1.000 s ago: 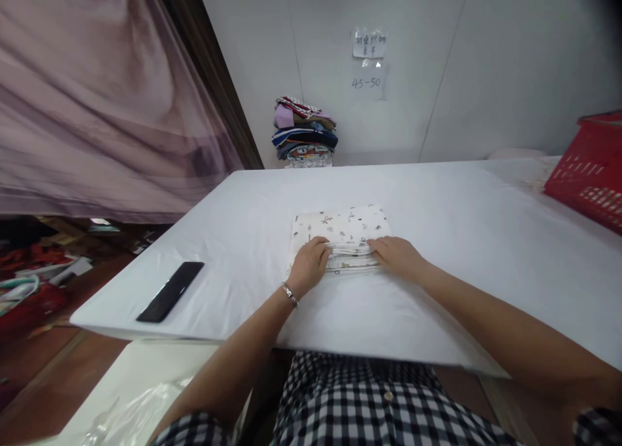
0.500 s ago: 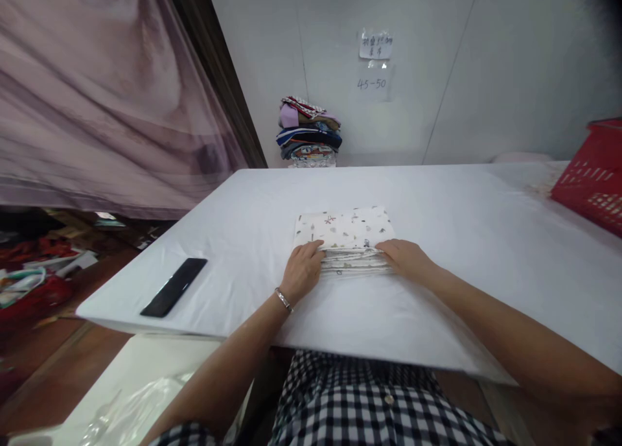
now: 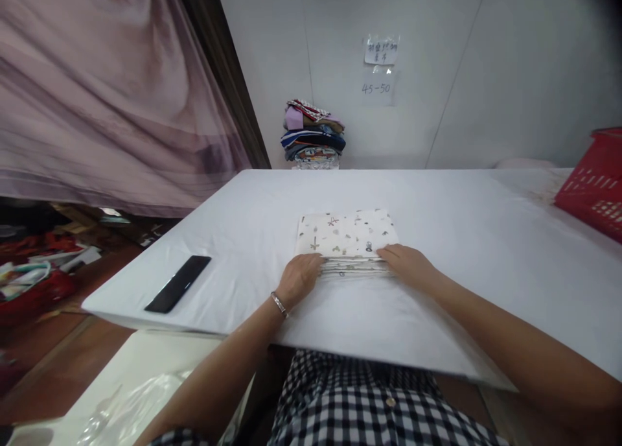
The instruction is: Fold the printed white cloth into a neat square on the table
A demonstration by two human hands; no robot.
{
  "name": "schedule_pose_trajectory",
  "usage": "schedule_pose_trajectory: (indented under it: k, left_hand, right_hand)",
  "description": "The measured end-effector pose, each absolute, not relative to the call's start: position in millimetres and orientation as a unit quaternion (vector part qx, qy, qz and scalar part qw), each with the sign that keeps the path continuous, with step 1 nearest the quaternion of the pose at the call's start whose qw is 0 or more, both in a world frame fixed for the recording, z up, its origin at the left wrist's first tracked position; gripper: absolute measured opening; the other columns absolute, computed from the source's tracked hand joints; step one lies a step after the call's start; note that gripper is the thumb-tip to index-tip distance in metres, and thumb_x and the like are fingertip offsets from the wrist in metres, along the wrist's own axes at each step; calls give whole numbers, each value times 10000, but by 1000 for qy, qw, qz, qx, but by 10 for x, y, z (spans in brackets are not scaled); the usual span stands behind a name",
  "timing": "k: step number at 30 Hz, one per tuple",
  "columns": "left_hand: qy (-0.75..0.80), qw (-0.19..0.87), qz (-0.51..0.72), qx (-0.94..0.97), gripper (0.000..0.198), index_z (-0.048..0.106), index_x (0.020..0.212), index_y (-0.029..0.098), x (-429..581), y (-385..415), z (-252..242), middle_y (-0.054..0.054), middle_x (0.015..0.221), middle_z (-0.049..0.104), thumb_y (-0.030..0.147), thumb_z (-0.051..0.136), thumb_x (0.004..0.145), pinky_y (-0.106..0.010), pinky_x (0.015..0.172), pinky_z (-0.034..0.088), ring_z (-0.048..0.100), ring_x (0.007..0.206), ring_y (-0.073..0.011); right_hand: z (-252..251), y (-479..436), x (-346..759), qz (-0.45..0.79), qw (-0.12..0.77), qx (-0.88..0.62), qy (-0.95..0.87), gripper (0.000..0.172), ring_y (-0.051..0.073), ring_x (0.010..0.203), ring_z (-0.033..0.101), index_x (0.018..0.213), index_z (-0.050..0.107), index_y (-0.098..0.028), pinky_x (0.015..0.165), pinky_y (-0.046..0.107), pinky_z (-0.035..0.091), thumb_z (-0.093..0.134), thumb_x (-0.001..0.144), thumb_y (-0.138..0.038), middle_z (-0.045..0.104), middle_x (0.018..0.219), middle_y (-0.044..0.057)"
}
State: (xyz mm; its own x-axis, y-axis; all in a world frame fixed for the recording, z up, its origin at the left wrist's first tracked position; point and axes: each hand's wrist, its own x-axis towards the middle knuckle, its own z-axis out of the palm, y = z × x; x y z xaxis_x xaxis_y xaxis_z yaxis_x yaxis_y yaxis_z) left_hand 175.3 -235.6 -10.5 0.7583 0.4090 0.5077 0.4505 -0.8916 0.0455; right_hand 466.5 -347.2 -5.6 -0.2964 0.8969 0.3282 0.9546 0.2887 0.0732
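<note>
A white cloth with a small scattered print [image 3: 345,232] lies folded in several layers on the white-covered table [image 3: 466,225]. Its layered edge faces me. My left hand [image 3: 300,279] grips the near left corner, fingers on the top and side of the fold; a bracelet circles that wrist. At the near right corner, my right hand [image 3: 405,262] holds the cloth the same way. Both thumbs are hidden from view, down by the layers.
A black phone-like slab [image 3: 178,284] lies on the table's left side. A pile of folded fabrics [image 3: 313,138] stands beyond the far edge by the wall. On the right is a red basket [image 3: 593,180]. A pinkish curtain [image 3: 121,96] hangs at left, and clear plastic [image 3: 140,400] rests on a pale surface below.
The cloth's near edge has come down flatter over the layers, and its top face shows more. My hands have shifted slightly with it, the left fingers lower. The view has tilted slightly.
</note>
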Motion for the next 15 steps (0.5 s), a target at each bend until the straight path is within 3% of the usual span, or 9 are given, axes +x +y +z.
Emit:
schedule_pose_trajectory:
  k: [5,9,15]
  left_hand:
    - [-218,63,-281,-932,383,511,1137,153,1695,-2369,-152,-75,941,678,38,419,784,-335,751,513,632,853,-191]
    - [-186,81,-284,-937,291,581,1056,186,1675,-2406,-161,-44,1058,667,76,424,837,-362,901,472,594,1020,-191]
    - [-195,61,-260,-944,358,599,1074,192,1612,-2462,-207,-43,1130,641,51,391,819,-403,954,451,563,1092,-195]
  right_hand:
    - [-129,-3548,4682,-124,145,-563,-805,354,206,943,575,1109,593,-197,786,345,454,416,831,-66,629,1071,94]
    - [-206,-3590,4660,-133,195,-557,-796,308,211,972,551,1092,598,-208,805,354,453,437,845,-118,609,1077,91]
    - [-220,-3645,4622,-111,224,-548,-798,322,207,945,547,1112,580,-206,816,386,452,410,854,-116,607,1023,93]
